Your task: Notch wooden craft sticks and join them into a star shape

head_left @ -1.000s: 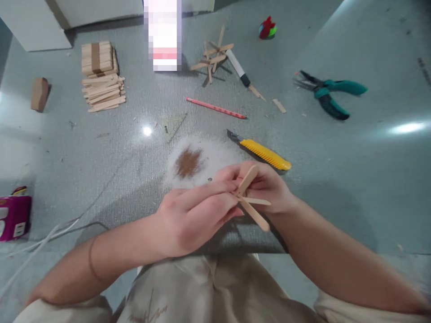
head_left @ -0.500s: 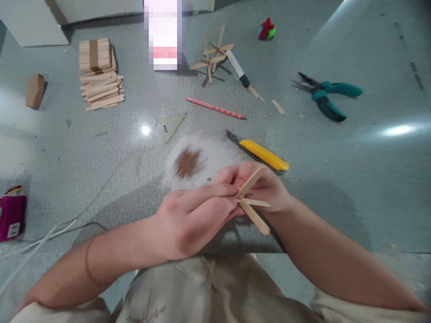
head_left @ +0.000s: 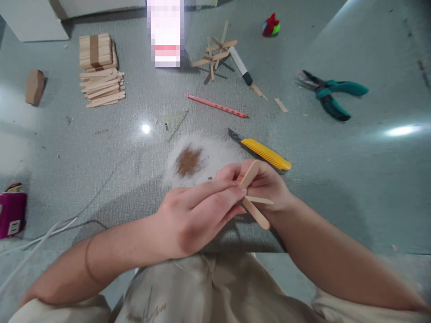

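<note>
Crossed wooden craft sticks (head_left: 258, 215), joined at their middle, are held up just above the table's near edge. My left hand (head_left: 195, 213) is closed on them, its thumb and fingers pinching near the crossing point. My right hand (head_left: 271, 181) is curled around the far side of the same sticks; its fingertips are partly hidden behind them and behind my left hand. A yellow utility knife (head_left: 266, 154) lies just beyond my right hand, its blade end pointing left. Beyond my left hand is a patch of white powder (head_left: 215, 152) with a brown powdery spot (head_left: 189, 160) on it.
At the back stand two crossed-stick pieces (head_left: 212, 57) beside a white-handled craft knife (head_left: 239, 63). Also on the table are a red pencil (head_left: 217, 106), a clear set square (head_left: 177, 123), green-handled pliers (head_left: 332, 96), stacked craft sticks (head_left: 103, 87) and a purple box (head_left: 12, 215) near white cables.
My left fingers have shifted slightly right and cover more of the sticks' crossing. The sticks have tilted a little. The tabletop items shift slightly in the picture as the camera moves.
</note>
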### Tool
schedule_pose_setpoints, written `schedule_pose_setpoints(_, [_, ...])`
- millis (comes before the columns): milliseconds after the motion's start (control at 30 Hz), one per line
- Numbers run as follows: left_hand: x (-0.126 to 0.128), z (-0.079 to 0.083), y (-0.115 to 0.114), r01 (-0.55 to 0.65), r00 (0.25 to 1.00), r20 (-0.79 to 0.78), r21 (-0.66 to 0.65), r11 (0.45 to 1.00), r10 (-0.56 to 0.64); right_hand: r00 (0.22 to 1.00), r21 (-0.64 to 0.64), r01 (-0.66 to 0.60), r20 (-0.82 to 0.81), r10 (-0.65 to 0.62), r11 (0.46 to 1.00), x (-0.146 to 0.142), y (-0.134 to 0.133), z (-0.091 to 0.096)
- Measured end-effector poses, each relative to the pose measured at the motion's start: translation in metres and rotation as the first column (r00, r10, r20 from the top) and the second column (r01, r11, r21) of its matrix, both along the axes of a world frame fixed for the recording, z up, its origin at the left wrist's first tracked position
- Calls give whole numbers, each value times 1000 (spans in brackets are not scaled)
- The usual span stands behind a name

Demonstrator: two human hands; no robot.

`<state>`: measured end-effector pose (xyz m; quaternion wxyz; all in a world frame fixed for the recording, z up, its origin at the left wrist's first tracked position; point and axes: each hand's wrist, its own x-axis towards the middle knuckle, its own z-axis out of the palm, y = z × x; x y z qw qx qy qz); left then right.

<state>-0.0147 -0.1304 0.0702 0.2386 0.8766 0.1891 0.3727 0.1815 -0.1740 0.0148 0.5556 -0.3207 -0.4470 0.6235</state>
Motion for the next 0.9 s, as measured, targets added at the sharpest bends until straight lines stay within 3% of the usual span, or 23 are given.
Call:
schedule_pose_setpoints(333, [-1, 1, 2, -6, 1000, 15, -6, 1000, 6, 998, 98, -13, 56, 8, 995, 3, 4, 1])
schedule_pose_setpoints(567, [-2, -3, 10, 5, 999, 40, -107, 994, -1, 979, 257, 121, 128, -157, 959, 2, 7, 8])
schedule_pose_setpoints(733, [1, -8, 18, -38, 998, 47, -247, 968, 51, 845, 420, 208, 379, -379, 883, 4, 6, 16])
schedule_pose_setpoints(900, [2, -14, 22, -58, 998, 15, -305, 951, 66, 758, 504, 216, 453, -469, 836, 5, 3, 26])
